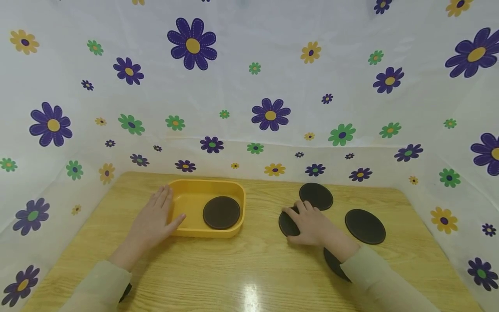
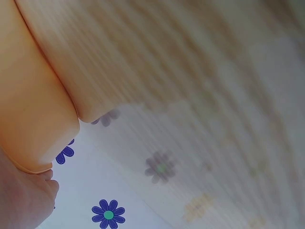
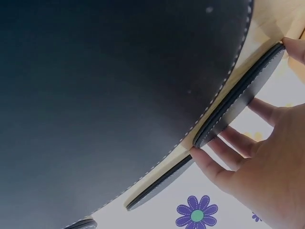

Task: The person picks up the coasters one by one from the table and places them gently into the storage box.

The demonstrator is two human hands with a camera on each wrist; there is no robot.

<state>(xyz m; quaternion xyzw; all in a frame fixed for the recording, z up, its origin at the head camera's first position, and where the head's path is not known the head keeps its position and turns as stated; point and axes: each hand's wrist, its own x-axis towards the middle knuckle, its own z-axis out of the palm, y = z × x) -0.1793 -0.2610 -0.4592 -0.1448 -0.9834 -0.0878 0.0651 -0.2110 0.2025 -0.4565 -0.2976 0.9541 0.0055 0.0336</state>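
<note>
My right hand [image 1: 312,223] holds a round black coaster [image 3: 240,95] by its edge, thumb on one side and fingertips on the other. Pale stitching runs round the rim in the right wrist view. To the left, a yellow tray [image 1: 187,233] stands on the table with another black coaster [image 1: 221,212] lying inside, toward its right end. My left hand [image 1: 153,219] rests at the tray's left end, fingers extended along that side and thumb spread over the near left corner. In the left wrist view the fingertips [image 2: 53,187] touch the tray wall.
On the wooden table [image 1: 218,268], one coaster [image 1: 316,196] lies behind my right hand and another [image 1: 365,226] to its right. My right forearm partly covers a further coaster [image 1: 334,264]. A dark edge [image 1: 125,293] shows beside my left sleeve. Flowered white sheeting [image 1: 230,86] surrounds the table.
</note>
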